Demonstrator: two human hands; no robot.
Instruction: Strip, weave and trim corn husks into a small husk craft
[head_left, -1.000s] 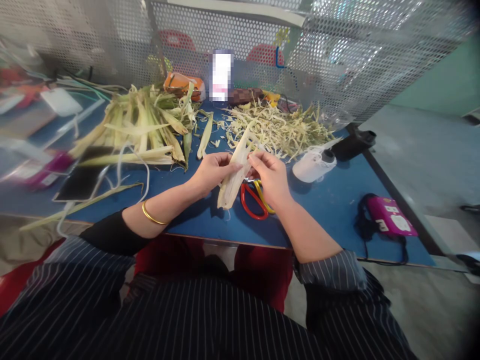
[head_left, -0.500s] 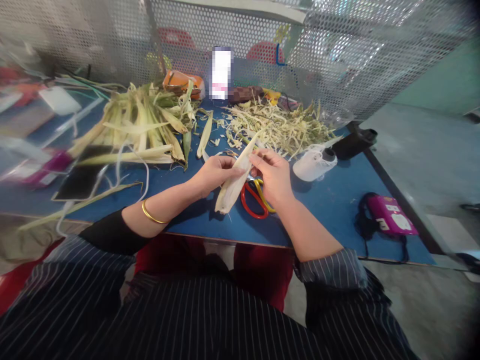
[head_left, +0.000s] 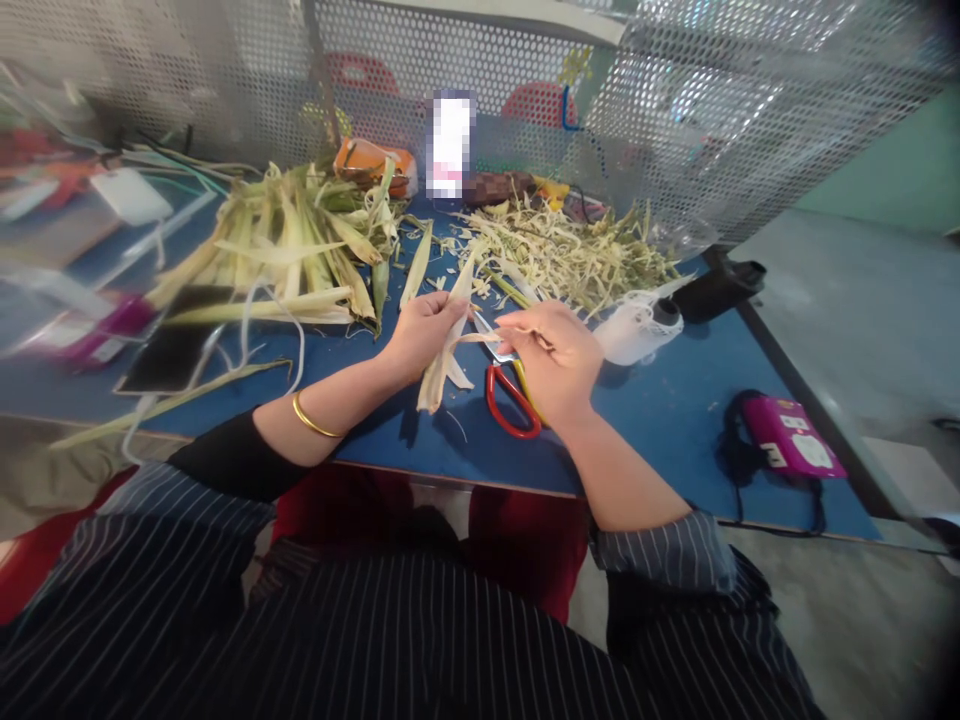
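Observation:
A pale corn husk [head_left: 433, 388] is pinched in my left hand [head_left: 421, 335], which is closed around its middle, with a gold bangle on that wrist. My right hand [head_left: 559, 360] is closed on a thin strip [head_left: 476, 338] that runs across from the husk, partly torn away from it. Under and beside my right hand lie scissors [head_left: 512, 405] with one red and one yellow handle loop, blades pointing away. Past my hands spreads a heap of shredded husk strips [head_left: 577, 250]. To the left sits a pile of whole husks [head_left: 285, 235].
On the blue table [head_left: 645, 430] stand a white thread cone [head_left: 637, 335] and a black cone [head_left: 724, 290] at right. A purple box [head_left: 791, 435] with a black cord is near the right edge. A perforated metal screen [head_left: 480, 60] rises behind a blurred upright phone [head_left: 450, 145].
My hands have drawn apart, the right one moving rightward with a strip pulled from the husk. The husk has narrowed and split. The view has shifted slightly.

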